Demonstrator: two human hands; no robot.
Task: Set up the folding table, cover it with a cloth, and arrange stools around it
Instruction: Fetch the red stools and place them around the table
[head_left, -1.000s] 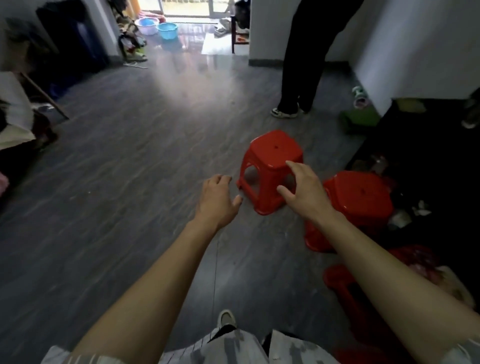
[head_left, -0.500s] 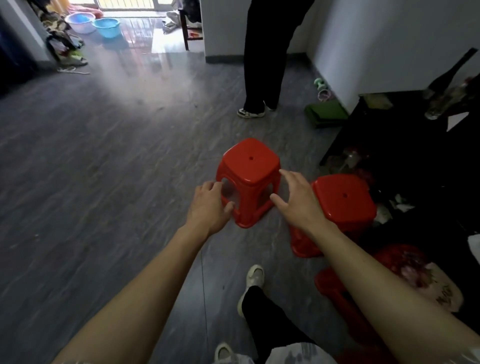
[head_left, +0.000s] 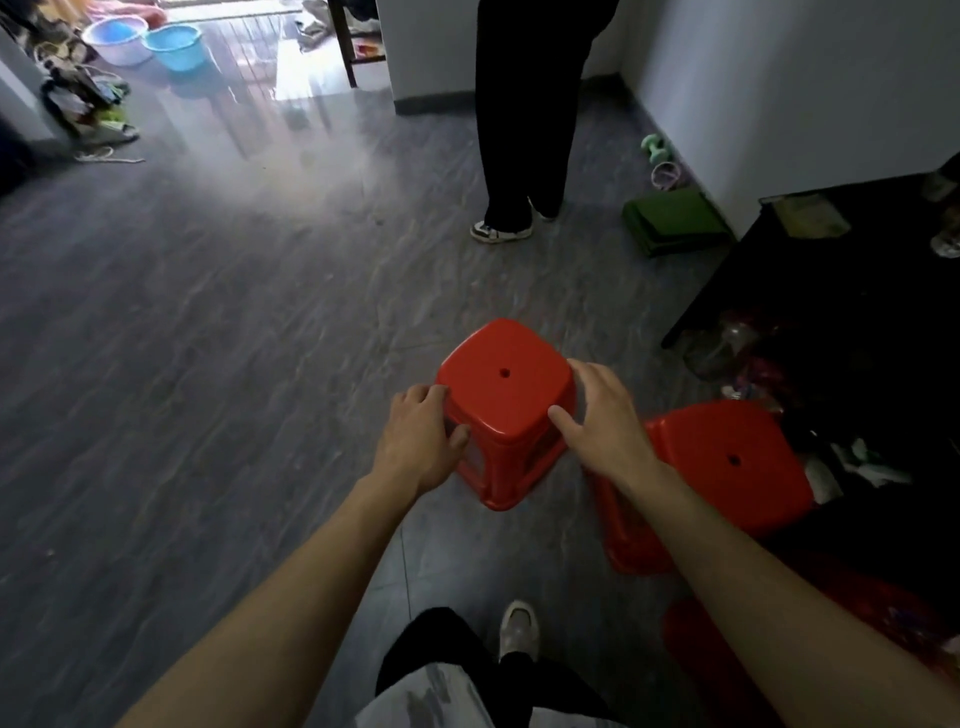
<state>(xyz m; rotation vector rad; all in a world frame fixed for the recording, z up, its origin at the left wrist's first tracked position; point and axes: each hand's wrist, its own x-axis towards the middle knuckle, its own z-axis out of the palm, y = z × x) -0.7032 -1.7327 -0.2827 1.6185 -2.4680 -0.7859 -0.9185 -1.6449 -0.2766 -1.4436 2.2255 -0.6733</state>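
A red plastic stool (head_left: 506, 384) stands upright on the grey floor in the middle of the head view. My left hand (head_left: 418, 441) holds the seat's left edge, fingers curled at the rim and thumb against the side. My right hand (head_left: 602, 421) grips the seat's right front corner, with the thumb on top and the fingers over the right rim. A second red stool (head_left: 727, 462) stands just right of it, partly behind my right forearm. More red plastic (head_left: 696, 639) shows lower right, mostly hidden. No folding table or cloth is in view.
Another person in black trousers (head_left: 524, 130) stands just beyond the stool. A black cabinet (head_left: 831, 291) with clutter beneath lines the right wall, with a green folded mat (head_left: 672, 221) beside it. Two basins (head_left: 171, 47) sit far left. Open grey floor (head_left: 208, 338) stretches left.
Both hands moved forward and closed in on the near stool: from apart in front of it to holding its seat edges. The view stepped closer and tilted down.
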